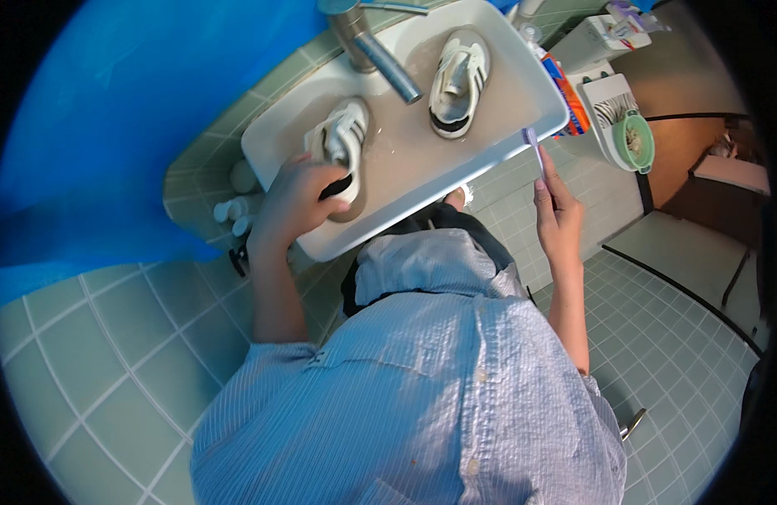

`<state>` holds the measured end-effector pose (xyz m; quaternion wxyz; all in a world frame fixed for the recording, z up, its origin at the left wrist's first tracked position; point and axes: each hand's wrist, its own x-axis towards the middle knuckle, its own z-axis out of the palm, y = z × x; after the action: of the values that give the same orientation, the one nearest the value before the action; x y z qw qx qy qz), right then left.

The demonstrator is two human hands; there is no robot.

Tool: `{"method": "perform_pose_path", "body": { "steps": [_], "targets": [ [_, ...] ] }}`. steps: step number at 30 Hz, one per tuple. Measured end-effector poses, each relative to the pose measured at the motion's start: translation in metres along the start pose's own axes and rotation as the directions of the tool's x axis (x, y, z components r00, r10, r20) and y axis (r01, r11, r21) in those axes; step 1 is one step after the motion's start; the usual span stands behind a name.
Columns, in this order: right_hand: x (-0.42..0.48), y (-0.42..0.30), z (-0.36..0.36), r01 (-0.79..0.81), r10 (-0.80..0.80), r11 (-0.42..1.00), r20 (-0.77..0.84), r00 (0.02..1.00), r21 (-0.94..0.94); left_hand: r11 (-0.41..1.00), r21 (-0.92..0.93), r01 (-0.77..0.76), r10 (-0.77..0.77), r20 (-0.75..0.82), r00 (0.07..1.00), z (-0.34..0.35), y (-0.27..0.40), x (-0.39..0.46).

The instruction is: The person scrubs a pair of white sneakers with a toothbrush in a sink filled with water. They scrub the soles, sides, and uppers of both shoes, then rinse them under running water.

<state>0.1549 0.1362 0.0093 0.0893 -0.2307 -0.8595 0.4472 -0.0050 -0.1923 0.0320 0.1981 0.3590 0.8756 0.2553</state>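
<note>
A white sink basin (pixel 556 104) holds cloudy water with two white sneakers with dark stripes in it. My left hand (pixel 306 196) is at the heel of the left sneaker (pixel 354 142), thumb and fingers around its dark heel lining; the hand is blurred, so whether it grips firmly is hard to tell. The other sneaker (pixel 461 85) lies on its sole, toe towards the back, untouched. In my right hand (pixel 559 214) a purple toothbrush (pixel 535 148) is held upright, its head beside the basin's front right rim.
A metal faucet (pixel 385 63) reaches over the basin between the sneakers. An orange and blue box (pixel 568 101) stands against the right rim. Further right is a toilet tank with a green bowl (pixel 635 142) on it. White capped bottles (pixel 237 211) stand left of the basin.
</note>
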Motion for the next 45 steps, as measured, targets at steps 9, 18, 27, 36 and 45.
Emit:
{"method": "perform_pose_path", "body": {
  "steps": [9,18,27,36,45],
  "targets": [
    [-0.004,0.058,-0.012,-0.368,0.371,0.907,0.028,0.928,0.204,0.952,0.040,0.302,-0.304,0.045,0.952,0.029,-0.037,-0.034],
    [0.045,0.109,-0.083,-0.377,0.452,0.854,-0.154,0.879,0.358,0.927,-0.024,0.374,-0.371,0.076,0.925,0.033,-0.027,-0.010],
    [0.182,0.185,-0.089,-0.412,0.414,0.900,0.017,0.910,0.140,0.853,0.037,0.520,-0.516,-0.081,0.853,0.062,-0.003,0.005],
    [0.259,0.193,-0.037,0.027,0.018,0.953,0.145,0.989,-0.302,0.556,0.277,0.784,-0.704,-0.344,0.621,0.112,0.009,0.026],
    [0.271,0.179,-0.029,0.185,-0.081,0.923,0.298,0.951,-0.338,0.682,-0.065,0.729,-0.589,-0.640,0.493,0.131,-0.002,0.012]
  ]
}}
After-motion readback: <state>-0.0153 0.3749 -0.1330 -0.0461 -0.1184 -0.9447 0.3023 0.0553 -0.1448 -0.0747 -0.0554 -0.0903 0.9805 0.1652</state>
